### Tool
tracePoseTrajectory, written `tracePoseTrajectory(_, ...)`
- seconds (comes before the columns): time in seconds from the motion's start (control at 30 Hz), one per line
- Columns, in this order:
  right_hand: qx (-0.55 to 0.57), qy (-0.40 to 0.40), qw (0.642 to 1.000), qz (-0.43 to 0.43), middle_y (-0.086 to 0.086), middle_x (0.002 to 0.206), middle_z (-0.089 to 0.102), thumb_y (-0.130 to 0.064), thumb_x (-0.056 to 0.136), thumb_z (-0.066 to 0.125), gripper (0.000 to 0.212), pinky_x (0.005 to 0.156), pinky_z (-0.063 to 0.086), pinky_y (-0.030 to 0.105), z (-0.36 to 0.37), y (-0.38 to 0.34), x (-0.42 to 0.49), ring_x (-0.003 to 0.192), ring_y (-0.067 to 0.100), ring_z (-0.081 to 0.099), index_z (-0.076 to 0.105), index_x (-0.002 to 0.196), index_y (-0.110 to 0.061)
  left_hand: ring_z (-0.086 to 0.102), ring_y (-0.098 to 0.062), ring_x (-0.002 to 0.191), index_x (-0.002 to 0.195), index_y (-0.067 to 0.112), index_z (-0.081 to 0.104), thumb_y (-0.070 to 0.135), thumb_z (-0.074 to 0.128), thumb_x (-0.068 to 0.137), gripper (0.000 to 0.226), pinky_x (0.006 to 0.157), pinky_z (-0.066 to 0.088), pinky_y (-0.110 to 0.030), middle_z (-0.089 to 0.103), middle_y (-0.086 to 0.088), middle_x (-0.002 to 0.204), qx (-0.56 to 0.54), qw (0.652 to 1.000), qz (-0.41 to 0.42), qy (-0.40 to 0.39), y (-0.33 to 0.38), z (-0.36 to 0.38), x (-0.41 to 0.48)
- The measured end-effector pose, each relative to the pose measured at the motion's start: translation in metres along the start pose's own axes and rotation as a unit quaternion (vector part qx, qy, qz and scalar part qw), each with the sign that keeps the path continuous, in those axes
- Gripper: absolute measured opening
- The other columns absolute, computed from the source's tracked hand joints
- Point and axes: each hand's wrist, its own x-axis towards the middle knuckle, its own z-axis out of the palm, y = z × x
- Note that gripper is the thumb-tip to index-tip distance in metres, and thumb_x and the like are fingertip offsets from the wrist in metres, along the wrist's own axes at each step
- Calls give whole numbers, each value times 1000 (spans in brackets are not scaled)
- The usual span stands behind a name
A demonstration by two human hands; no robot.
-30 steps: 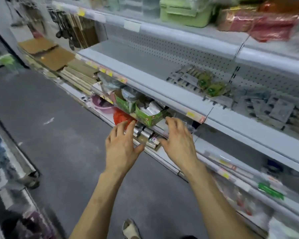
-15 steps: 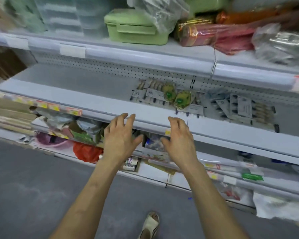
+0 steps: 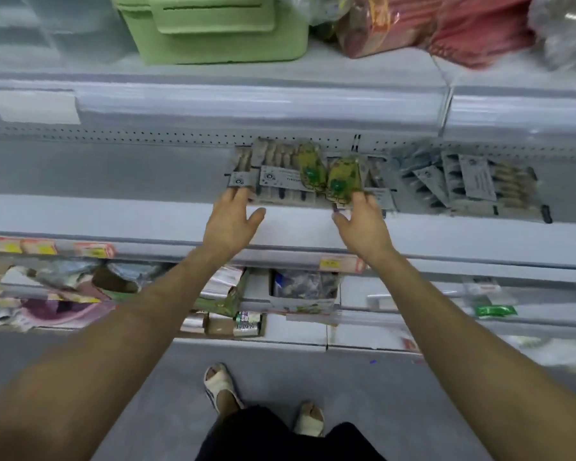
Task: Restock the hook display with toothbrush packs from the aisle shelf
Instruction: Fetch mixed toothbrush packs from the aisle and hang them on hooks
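Grey shelf [image 3: 113,174] carries the toothbrush packs [image 3: 281,181] flat near its back edge; we judge them light, stiff, slippery, best pinched at the card end, as our left hand [image 3: 231,219] and right hand [image 3: 363,222] reach them spread open, gripping nothing

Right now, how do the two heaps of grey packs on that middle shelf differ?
The left heap carries two green packs on top; the right heap carries none. Both hands reach the left heap, left hand and right hand; the right heap lies untouched. Both are grey carded packs lying flat on one shelf.
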Motion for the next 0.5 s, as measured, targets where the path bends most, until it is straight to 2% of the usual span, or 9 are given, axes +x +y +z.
tracePoseTrajectory(0.1, -9, 1, 998, 61, 30, 125, 60, -27, 104, 61, 39, 97, 50, 45, -2, 6, 21, 117, 46, 56, 60, 127, 4, 46, -43, 135, 151, 11, 48, 33, 63, 102, 56, 113, 40, -46, 49, -23, 148, -4, 999, -14, -29, -8, 6, 31)
tracePoseTrajectory(0.17, -27, 1, 997, 74, 34, 121, 63, -22, 104, 59, 38, 93, 51, 47, -5, 8, 32, 116, 48, 57, 62, 127, 9, 44, -44, 135, 153, 11, 45, 28, 63, 101, 58, 112, 37, -44, 48, -24, 149, -13, 999, -17, -37, -11, 9, 50)
tracePoseTrajectory(0.27, -44, 8, 997, 69, 29, 144, 50, -19, 97, 63, 62, 102, 46, 48, -2, 14, 56, 132, 46, 45, 42, 153, -6, 49, -45, 132, 158, 15, 40, 28, 64, 101, 64, 108, 43, -46, 51, -24, 147, -25, 998, -34, -55, -14, 10, 77)
tracePoseTrajectory(0.33, -55, 2, 996, 73, 26, 152, 43, -23, 94, 63, 73, 107, 43, 49, 8, 21, 71, 135, 46, 42, 31, 160, -13, 54, -43, 129, 159, 18, 38, 31, 63, 103, 64, 107, 47, -47, 54, -24, 146, -40, 996, -55, -60, -15, 13, 90)
tracePoseTrajectory(0.4, -55, -2, 995, 89, 24, 156, 40, -32, 98, 61, 74, 109, 43, 49, 15, 21, 81, 136, 45, 44, 27, 162, -16, 58, -41, 129, 159, 18, 40, 34, 63, 103, 63, 108, 49, -49, 57, -21, 147, -66, 994, -71, -57, -14, 16, 99)
tracePoseTrajectory(0.5, -65, -1, 995, 70, 19, 162, 37, -39, 102, 58, 74, 115, 37, 45, 21, 21, 93, 142, 41, 43, 24, 163, -16, 58, -38, 130, 152, 18, 46, 42, 66, 99, 62, 108, 49, -50, 58, -14, 148, -108, 990, -76, -55, -20, 27, 115)
